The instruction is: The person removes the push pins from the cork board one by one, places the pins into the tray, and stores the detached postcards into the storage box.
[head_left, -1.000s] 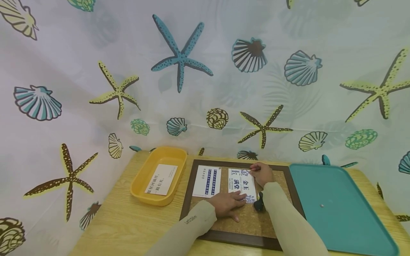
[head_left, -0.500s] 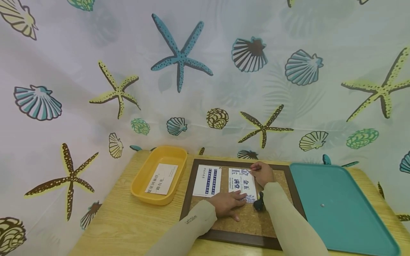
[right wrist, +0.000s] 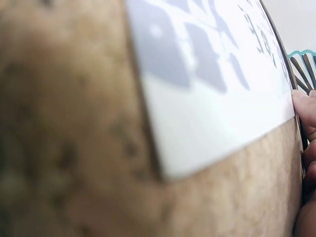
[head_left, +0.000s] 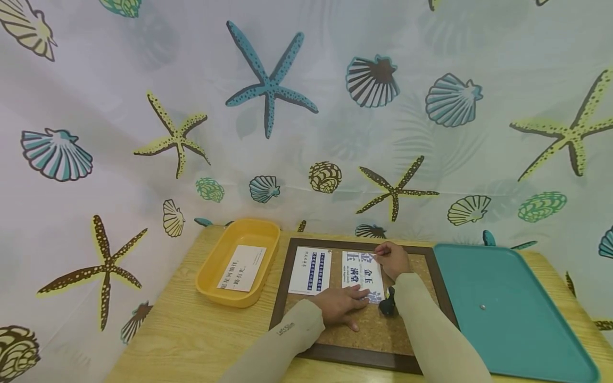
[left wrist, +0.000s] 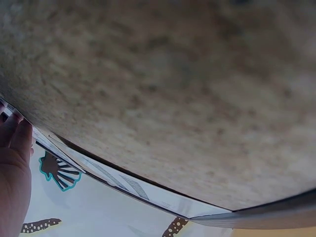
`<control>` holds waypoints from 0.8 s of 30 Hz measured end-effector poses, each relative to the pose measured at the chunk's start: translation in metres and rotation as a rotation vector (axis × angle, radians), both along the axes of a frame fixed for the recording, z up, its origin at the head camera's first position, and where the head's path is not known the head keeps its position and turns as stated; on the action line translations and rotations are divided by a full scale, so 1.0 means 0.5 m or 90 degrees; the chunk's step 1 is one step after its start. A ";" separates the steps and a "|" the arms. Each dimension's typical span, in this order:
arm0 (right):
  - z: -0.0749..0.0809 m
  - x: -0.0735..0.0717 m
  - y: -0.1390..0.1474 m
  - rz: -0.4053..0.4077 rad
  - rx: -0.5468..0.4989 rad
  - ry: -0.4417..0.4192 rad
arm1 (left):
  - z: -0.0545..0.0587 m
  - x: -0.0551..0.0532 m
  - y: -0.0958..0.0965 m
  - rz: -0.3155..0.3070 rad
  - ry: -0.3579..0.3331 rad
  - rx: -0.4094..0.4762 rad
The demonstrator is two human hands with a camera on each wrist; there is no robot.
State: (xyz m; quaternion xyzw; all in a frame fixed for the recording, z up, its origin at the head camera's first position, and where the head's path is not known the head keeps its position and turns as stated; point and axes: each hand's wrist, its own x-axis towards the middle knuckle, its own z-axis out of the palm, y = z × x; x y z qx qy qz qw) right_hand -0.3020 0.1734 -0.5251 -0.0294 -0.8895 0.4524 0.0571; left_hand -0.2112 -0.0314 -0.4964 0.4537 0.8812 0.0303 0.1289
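Observation:
A brown-framed cork board (head_left: 335, 340) lies on the table. On it, a white card with blue and black characters (head_left: 354, 274) lies right of a second white card (head_left: 300, 271), which has a small tack at its top right corner. My left hand (head_left: 337, 307) lies spread over the board, fingertips on the lower left part of the right-hand card. My right hand (head_left: 394, 260) has curled fingers, with thumb and fingertips together at that card's top right corner; whatever sits between them is hidden. In the right wrist view, the thumb (right wrist: 303, 108) meets the edge of the card (right wrist: 217, 128).
A yellow bin (head_left: 203, 290) with a printed white card (head_left: 241, 268) inside stands to the left. On the right, a teal tray (head_left: 517, 335) holds one small tack (head_left: 482, 307). A small black device (head_left: 387, 305) is at my right wrist. A patterned curtain (head_left: 316, 127) hangs behind the table.

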 end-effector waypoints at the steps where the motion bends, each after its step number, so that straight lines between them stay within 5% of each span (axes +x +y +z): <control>1: -0.002 -0.001 0.001 0.001 0.001 0.004 | 0.000 0.000 0.000 0.000 -0.001 0.001; 24: -0.012 -0.001 0.010 0.022 0.004 0.004 | -0.003 0.000 -0.002 0.000 -0.008 0.008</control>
